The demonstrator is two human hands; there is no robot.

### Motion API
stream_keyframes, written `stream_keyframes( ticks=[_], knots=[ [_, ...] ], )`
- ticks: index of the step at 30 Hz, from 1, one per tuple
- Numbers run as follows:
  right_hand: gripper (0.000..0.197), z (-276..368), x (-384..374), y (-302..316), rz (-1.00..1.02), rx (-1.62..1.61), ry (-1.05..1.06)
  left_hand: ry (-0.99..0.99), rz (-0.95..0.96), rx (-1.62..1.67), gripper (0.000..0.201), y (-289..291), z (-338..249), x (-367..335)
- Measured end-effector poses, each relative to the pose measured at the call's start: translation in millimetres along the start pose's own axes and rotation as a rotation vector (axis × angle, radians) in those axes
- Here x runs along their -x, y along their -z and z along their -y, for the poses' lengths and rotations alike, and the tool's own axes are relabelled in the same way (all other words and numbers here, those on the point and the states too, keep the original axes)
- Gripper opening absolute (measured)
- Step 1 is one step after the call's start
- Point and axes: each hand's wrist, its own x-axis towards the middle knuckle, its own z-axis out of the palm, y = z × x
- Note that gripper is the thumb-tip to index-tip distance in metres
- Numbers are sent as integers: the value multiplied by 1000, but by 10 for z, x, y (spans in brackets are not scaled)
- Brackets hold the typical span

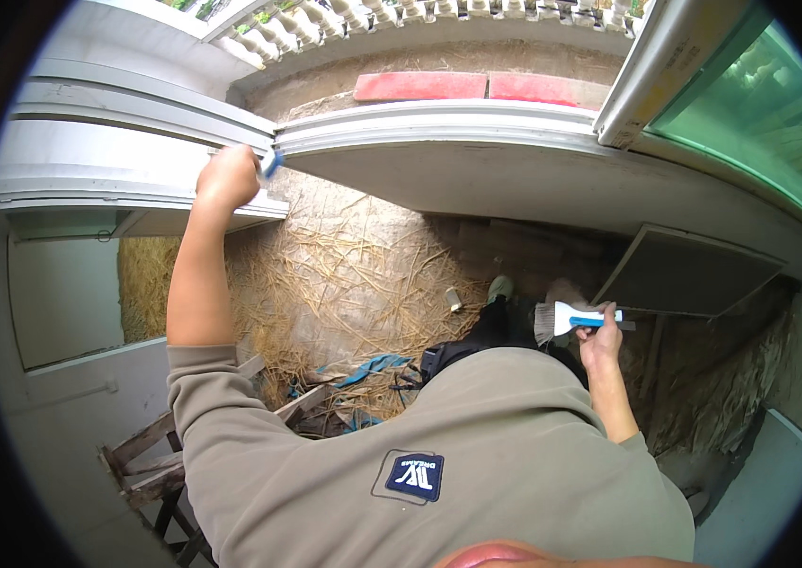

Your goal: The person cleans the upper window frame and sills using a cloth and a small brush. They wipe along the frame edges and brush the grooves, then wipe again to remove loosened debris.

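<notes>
My left hand (pixel 229 178) is closed at the corner of the white window frame (pixel 439 121), where its sill meets the left upright. A small blue-and-white tool (pixel 271 164) sticks out of that fist; its working end is too small and hidden to name the kind. Down at the right, my right hand (pixel 600 346) grips a white-and-blue brush (pixel 567 318) by its handle. Pale bristles fan out on the brush's left side, and it is held in the air, away from the frame.
Straw (pixel 354 251) covers the floor below. A dark screen panel (pixel 685 270) leans against the wall under the sill. A green-tinted glass pane (pixel 761 123) stands at the upper right. Red planks (pixel 420 86) lie outside before a balustrade. Wooden furniture (pixel 145 464) stands lower left.
</notes>
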Motion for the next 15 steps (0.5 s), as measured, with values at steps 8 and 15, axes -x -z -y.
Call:
stream_keyframes(
  ticks=[8,15],
  knots=[
    [32,-15,-5,2,-71,-8,-1,-55,1,218,27,61,132,-204],
    [31,-31,-62,85,26,-15,-15,23,-38,155,26,-6,146,-176]
  ],
)
